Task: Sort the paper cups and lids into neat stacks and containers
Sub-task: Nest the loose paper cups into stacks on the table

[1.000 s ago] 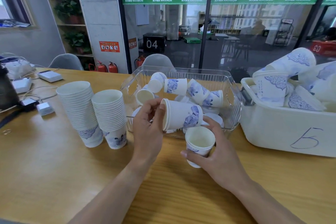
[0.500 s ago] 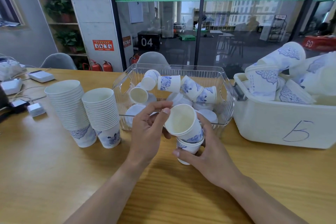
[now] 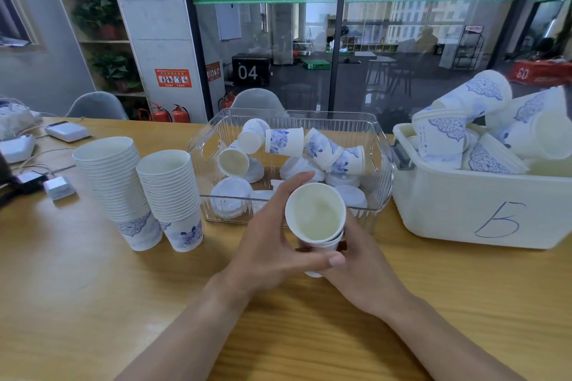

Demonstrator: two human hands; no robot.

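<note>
1. Head view, lower centre: the left hand [image 3: 272, 244] and right hand [image 3: 359, 269] both gripped small white paper cups [image 3: 315, 216], now nested together above the wooden counter [image 3: 93, 288]; a second earlier they were separate.
2. Two tall cup stacks [image 3: 139, 189] at centre left likely receive them next.

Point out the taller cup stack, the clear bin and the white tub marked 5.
taller cup stack [image 3: 116, 182]: head view, on its stacked rims.
clear bin [image 3: 382, 182]: head view, on its right wall.
white tub [image 3: 448, 210]: head view, on its bare front wall.
</note>
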